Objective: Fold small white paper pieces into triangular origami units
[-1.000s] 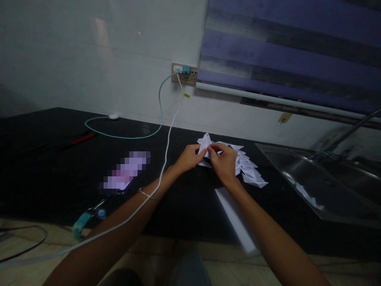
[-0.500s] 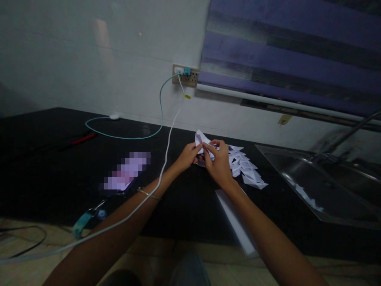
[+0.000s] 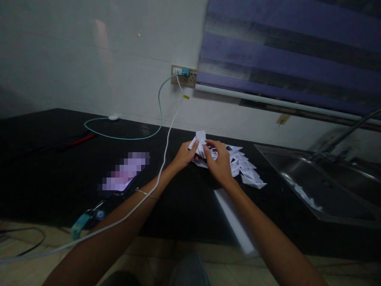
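Between my two hands is a folded piece of white paper [image 3: 201, 137], raised above the black counter. My left hand [image 3: 186, 153] grips its left side, with the thumb lying across the front. The fingers of my right hand [image 3: 219, 161] are closed on its right edge. Just behind and right of my right hand lie several folded white paper pieces [image 3: 249, 174], pointed and overlapping in rows. A stack or strip of flat white paper [image 3: 233, 220] lies under my right forearm, reaching over the counter's front edge.
A metal sink [image 3: 297, 186] with a faucet [image 3: 351, 133] is set in the counter [image 3: 178, 206] at right. A phone [image 3: 126, 174] with a teal strap lies at left. A white cable [image 3: 166, 147] hangs from the wall outlet [image 3: 190, 77] across my left forearm. A teal cable [image 3: 125, 138] loops behind.
The paper in my hands has turned, so a flatter, blockier face now shows instead of a pointed one. My right fingers have shifted along its edge.
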A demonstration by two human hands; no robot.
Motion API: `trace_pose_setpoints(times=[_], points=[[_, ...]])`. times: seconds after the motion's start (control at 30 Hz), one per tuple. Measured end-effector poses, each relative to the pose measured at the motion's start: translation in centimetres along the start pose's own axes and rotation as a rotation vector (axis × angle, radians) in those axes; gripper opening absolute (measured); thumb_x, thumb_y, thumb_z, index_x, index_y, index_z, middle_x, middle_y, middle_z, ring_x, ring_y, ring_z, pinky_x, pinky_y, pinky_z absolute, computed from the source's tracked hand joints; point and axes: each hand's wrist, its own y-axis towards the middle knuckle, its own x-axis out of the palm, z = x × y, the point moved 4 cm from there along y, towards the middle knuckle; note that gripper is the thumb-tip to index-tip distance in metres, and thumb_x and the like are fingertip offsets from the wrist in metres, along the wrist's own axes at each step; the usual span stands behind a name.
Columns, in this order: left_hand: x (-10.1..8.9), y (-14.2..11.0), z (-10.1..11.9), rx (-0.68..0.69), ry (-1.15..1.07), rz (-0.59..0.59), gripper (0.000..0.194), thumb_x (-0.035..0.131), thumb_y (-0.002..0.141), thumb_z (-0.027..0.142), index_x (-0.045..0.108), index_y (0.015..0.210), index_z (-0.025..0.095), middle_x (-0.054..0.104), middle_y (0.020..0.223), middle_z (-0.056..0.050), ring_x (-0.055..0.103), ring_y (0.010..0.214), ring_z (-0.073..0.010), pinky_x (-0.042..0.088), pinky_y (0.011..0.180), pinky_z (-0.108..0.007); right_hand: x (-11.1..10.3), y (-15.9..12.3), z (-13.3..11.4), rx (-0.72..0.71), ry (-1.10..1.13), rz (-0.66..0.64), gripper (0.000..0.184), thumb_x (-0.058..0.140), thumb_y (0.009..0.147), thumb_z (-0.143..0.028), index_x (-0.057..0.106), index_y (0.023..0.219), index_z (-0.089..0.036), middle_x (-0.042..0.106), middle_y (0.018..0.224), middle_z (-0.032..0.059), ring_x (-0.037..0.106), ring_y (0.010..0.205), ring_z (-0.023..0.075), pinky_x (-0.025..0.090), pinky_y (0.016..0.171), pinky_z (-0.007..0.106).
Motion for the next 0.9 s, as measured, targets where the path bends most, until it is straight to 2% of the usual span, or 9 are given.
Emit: trace_pose_setpoints(times=[0.07,0.1,0.2,0.27,0.4,0.53,0.7,0.9], points=[[0.0,-0.1,0.5,0.019,0.011,-0.014,0.054,0.050,0.092,0.064,0.059,0.071,0.015,0.059,0.056,-0.001,0.053,0.044,-0.0102,0.038,0.043,-0.020,-0.1,0.1,1.2,0.205,0.126,0.058,0.036,0.065,0.085,-0.041,0.067,0.113,-0.018,0.068,0.106,0.0120,0.061,0.094,0.0246,0.053,0.080,0.041],[0.1,-0.1,0.7,0.024,0.016,-0.013,0.054,0.050,0.091,0.064,0.058,0.069,0.015,0.059,0.056,-0.002,0.053,0.045,-0.0106,0.039,0.043,-0.021,0.2,0.1,1.8,0.307,0.210,0.033,0.040,0.069,0.081,-0.045,0.068,0.110,-0.017,0.069,0.104,0.0117,0.062,0.090,0.0239,0.053,0.075,0.038],[0.1,-0.2,1.0,0.031,0.029,-0.004,0.054,0.050,0.091,0.065,0.057,0.068,0.016,0.057,0.055,-0.001,0.051,0.046,-0.0108,0.039,0.044,-0.022,1.5,-0.1,2.9,0.509,0.483,-0.182,0.041,0.073,0.076,-0.052,0.072,0.097,-0.017,0.072,0.093,0.0088,0.063,0.077,0.0203,0.052,0.067,0.034],[0.1,-0.2,0.9,0.030,0.026,-0.006,0.052,0.052,0.090,0.065,0.058,0.071,0.016,0.056,0.057,0.000,0.050,0.047,-0.0106,0.039,0.045,-0.022,1.9,-0.4,3.1,0.567,0.586,-0.247,0.040,0.075,0.074,-0.052,0.074,0.092,-0.017,0.072,0.086,0.0068,0.061,0.069,0.0169,0.051,0.064,0.032],[-0.1,0.1,1.0,0.066,-0.005,0.012,0.043,0.062,0.086,0.058,0.063,0.083,0.016,0.061,0.071,-0.002,0.053,0.058,-0.0111,0.043,0.051,-0.021,1.7,-0.5,3.2,0.559,0.589,-0.220,0.036,0.080,0.070,-0.046,0.075,0.089,-0.016,0.070,0.078,0.0037,0.056,0.061,0.0128,0.048,0.060,0.029],[-0.7,0.4,1.5,0.076,-0.010,0.112,0.036,0.065,0.085,0.050,0.064,0.077,0.014,0.061,0.069,-0.001,0.052,0.062,-0.0112,0.042,0.055,-0.021,1.7,-0.5,2.9,0.522,0.548,-0.264,0.032,0.082,0.068,-0.044,0.073,0.076,-0.014,0.066,0.070,0.0020,0.054,0.060,0.0118,0.044,0.057,0.026],[-1.1,0.8,1.2,0.021,-0.048,0.165,0.041,0.066,0.084,0.051,0.058,0.063,0.016,0.054,0.058,0.001,0.045,0.055,-0.0106,0.031,0.048,-0.022,1.8,-0.5,2.2,0.531,0.589,-0.288,0.034,0.083,0.066,-0.046,0.072,0.074,-0.015,0.064,0.068,0.0014,0.052,0.059,0.0109,0.044,0.056,0.026],[-1.5,1.0,1.0,0.039,0.010,0.223,0.055,0.056,0.091,0.057,0.044,0.053,0.019,0.042,0.052,0.002,0.036,0.050,-0.0095,0.026,0.045,-0.024,1.9,-0.6,1.9,0.555,0.609,-0.314,0.029,0.082,0.067,-0.041,0.071,0.073,-0.015,0.064,0.069,0.0006,0.053,0.060,0.0105,0.045,0.057,0.026]])
